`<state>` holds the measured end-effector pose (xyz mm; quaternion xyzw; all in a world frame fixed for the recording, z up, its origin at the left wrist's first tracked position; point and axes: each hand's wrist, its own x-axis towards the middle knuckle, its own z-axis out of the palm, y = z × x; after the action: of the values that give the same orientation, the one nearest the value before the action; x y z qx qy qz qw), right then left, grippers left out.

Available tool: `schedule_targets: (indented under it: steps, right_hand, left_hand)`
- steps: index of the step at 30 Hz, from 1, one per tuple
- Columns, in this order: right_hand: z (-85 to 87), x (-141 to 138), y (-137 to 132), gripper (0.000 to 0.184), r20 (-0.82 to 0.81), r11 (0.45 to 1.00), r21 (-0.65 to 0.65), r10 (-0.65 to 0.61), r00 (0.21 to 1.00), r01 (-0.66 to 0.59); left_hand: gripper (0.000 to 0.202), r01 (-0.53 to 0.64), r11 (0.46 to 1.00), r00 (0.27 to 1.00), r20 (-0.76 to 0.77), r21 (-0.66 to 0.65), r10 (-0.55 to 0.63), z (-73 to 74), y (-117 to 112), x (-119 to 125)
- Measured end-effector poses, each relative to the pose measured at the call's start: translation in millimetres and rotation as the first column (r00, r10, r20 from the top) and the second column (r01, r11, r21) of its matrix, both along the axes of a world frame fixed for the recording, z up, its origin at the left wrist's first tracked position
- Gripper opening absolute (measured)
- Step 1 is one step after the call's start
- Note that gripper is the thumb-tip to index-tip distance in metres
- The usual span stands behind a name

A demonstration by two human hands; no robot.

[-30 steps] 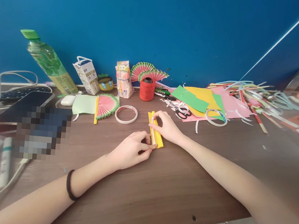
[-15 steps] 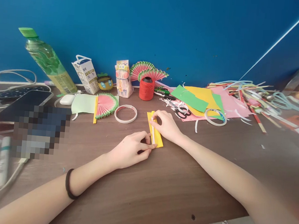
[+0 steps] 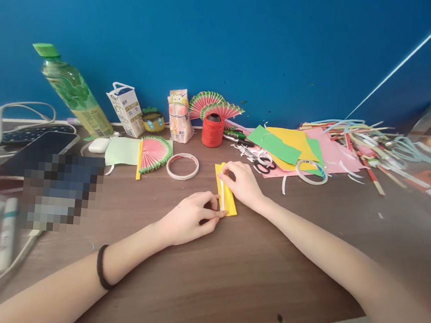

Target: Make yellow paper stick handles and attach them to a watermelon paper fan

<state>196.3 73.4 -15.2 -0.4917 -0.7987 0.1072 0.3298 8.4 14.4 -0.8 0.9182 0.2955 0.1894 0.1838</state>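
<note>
A folded piece of yellow paper lies on the table in front of me, with a white tape strip running along its length. My left hand holds down the paper's near end with its fingertips, fingers bent and closed. At the far end, my right hand has thumb and forefinger pinched together over the paper and the top of the strip. Its fingertips partly hide that end. Left of the paper sits a roll of tape. Further left is a pink and green pleated paper fan with a yellow edge.
Scissors, coloured paper sheets and a second tape roll lie to the right. Red thread, a small carton and a green-capped bottle stand along the blue wall. A marker lies at left.
The whole view has shifted slightly, so everything sits a little lower and further right. Both hands keep nearly the same places on the yellow paper.
</note>
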Motion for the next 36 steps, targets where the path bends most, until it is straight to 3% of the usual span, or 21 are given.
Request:
schedule_targets:
  steps: [8,36]
  right_hand:
    - [2.6,-6.3,4.7,0.014,0.089,0.999,0.031,0.009,0.996,-0.012]
    - [-0.3,-6.1,9.2,0.014,0.028,1.000,-0.023,0.001,1.000,0.000]
  left_hand:
    - [0.029,0.000,1.000,1.000,-0.004,-0.013,0.000,0.4,1.4,1.1]
    - [0.027,0.009,0.999,1.000,0.023,-0.039,-0.008,3.1,-0.3,1.5]
